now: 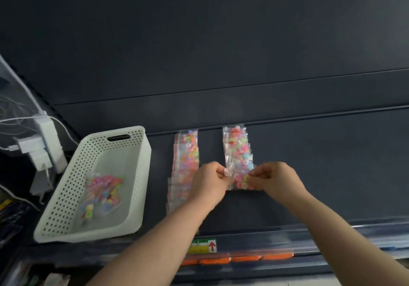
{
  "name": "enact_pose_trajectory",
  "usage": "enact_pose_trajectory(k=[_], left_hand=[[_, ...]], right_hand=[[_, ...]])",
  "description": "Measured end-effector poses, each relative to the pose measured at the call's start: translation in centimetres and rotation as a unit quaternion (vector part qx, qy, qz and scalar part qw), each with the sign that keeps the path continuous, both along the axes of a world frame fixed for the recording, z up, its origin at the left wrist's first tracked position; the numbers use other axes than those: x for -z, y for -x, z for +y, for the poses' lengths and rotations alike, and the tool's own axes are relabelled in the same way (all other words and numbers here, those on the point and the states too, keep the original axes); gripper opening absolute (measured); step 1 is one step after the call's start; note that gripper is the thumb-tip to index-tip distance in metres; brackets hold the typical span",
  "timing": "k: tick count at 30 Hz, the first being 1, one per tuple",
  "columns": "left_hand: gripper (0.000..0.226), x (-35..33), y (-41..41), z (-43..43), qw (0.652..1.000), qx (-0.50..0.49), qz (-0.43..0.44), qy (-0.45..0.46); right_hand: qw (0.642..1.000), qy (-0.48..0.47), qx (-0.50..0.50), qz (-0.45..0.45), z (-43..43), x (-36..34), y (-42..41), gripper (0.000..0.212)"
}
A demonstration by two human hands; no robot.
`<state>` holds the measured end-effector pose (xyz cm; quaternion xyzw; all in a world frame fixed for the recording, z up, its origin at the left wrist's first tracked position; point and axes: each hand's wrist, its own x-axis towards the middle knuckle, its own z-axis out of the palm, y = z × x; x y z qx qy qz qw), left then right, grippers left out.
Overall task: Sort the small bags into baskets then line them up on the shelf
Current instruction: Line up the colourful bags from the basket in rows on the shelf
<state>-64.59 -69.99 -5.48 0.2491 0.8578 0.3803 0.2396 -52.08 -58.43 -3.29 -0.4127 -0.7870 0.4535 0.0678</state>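
Observation:
Two rows of small clear bags filled with colourful beads lie on the dark shelf (309,164). The left row (187,153) runs from the back towards me and is partly hidden by my left forearm. At the near end of the right row (238,146), my left hand (210,181) pinches the left edge of the nearest bag (240,180) and my right hand (274,179) pinches its right edge. A white perforated basket (141,175) stands on the shelf at the left with several small bags (104,190) inside.
White chargers and cables (42,144) hang by the shelf's left end. A price label with a red arrow (202,246) sits on the shelf's front edge, with orange packs (239,258) on the level below. The dark shelf extends to the right of the rows.

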Motion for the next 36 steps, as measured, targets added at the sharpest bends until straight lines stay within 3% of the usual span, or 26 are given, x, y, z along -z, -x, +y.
enact_pose_trajectory(k=[6,14,18,23,27,30,36], left_hand=[[0.023,1.0,-1.1,0.9,0.996,-0.022,0.078,0.044],[0.039,0.5,-1.0,1.3,0.995,-0.049,0.072,0.052],[0.024,-2.1,-0.1,-0.4,0.995,-0.067,0.074,-0.010],[0.012,-6.0,3.9,-5.7,0.973,-0.119,0.199,-0.012],[0.002,-6.8,8.6,-12.6,0.963,-0.175,0.200,0.045],[0.009,-6.7,11.8,-17.6,0.959,-0.185,0.191,0.097],[0.014,-5.1,15.1,-21.4,0.950,-0.082,0.173,0.246]], right_hand=[[0.999,-0.035,0.014,-0.013,0.6,1.5,0.0,0.026],[0.995,-0.094,0.024,0.012,0.4,1.8,0.5,0.027],[0.985,-0.163,-0.051,-0.005,-0.5,0.4,2.3,0.014],[0.945,-0.274,-0.176,-0.006,-4.2,-1.8,6.8,0.016],[0.907,-0.335,-0.255,0.009,-9.2,-2.9,10.6,0.022],[0.892,-0.352,-0.280,0.037,-12.6,-3.2,12.9,0.022],[0.888,-0.361,-0.280,0.054,-16.6,-2.6,14.8,0.023]])
